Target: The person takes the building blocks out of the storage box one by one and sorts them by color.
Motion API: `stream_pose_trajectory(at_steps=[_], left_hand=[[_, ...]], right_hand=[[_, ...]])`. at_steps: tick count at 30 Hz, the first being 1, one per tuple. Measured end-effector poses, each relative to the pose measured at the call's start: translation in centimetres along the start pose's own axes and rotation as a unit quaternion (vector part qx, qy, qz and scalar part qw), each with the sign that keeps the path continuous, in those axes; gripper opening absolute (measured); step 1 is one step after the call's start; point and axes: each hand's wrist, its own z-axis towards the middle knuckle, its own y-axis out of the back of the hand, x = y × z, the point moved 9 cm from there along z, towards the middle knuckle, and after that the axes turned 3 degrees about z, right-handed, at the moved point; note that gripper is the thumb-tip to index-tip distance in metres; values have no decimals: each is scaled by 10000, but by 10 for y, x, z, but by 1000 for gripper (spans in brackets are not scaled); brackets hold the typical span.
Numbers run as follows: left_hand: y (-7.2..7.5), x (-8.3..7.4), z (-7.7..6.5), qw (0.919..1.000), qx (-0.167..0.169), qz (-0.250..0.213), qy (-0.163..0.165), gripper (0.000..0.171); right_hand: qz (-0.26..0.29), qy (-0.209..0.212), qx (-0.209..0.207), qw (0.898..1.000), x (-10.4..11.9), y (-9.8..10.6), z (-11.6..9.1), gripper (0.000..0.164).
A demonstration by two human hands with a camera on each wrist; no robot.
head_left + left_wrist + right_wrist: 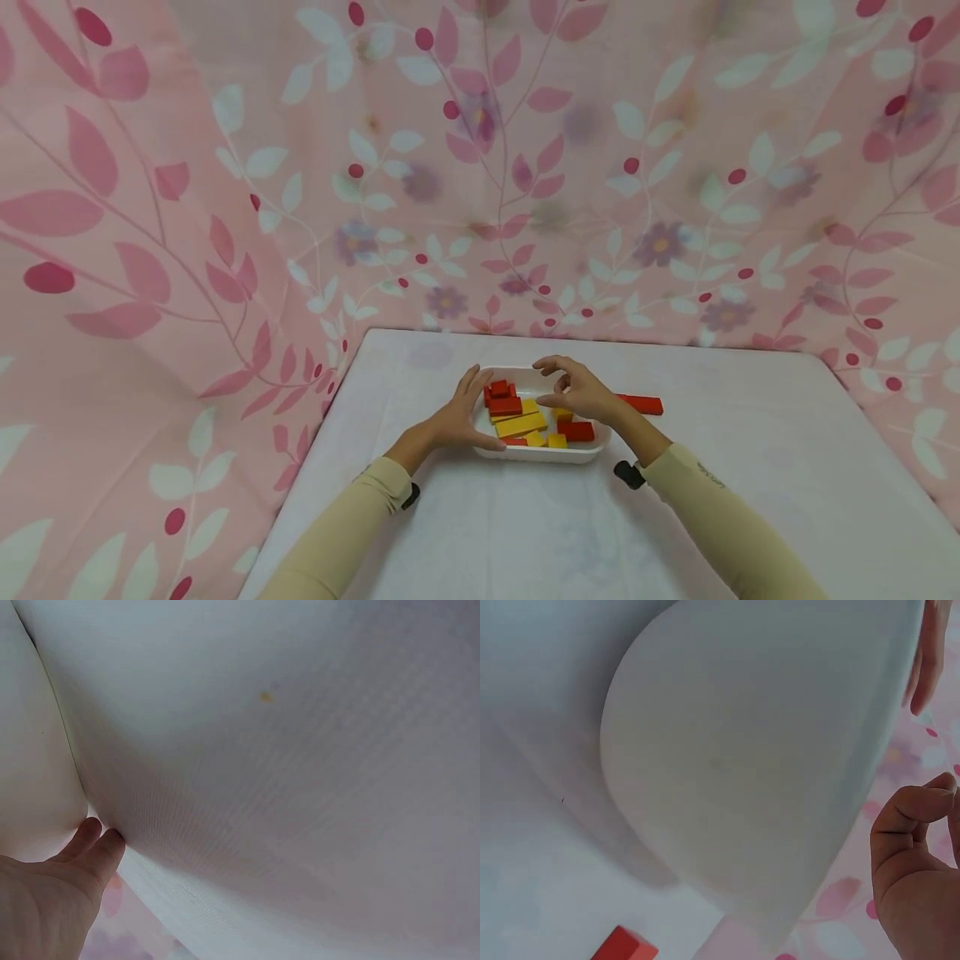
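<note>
I have the left hand [457,421] spread, its fingers along the left rim of the white tray [543,456] and its thumb over the near left corner. The right hand [590,398] hangs over the tray's right part with fingers bent and parted; I see nothing pinched between them, though some fingertips are hard to make out on my feed.

The tray sits on the tabletop [480,525]. In its left half, small red pieces lie heaped on the far side, one red block [505,406] among them, with a long yellow block [522,425] just nearer. A second red block [575,431] lies at the right, and a long red bar [642,405] rests outside the tray, past the right wrist.

My worry is that heap: its top piece looks merely perched, so a brush from the left fingers could topple it. Too much thumb weight on the near corner might tip or slide the tray. If the right forearm swings outward, it could knock the bar askew. The right hand also hides part of the tray, so fingertips closing blind could catch a neighbouring block.
</note>
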Motion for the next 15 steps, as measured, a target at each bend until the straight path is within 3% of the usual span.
stream_pose_trajectory(at_steps=[8, 15], left_hand=[[-1, -2, -1, 9999, -77, 55, -32, 122], [-1, -3, -2, 10000, -88, 22, -35, 121]], right_hand=[[-351, -192, -66, 9992, -2, -15, 6, 55], [323, -202, 250, 9990, -7, -39, 13, 59]])
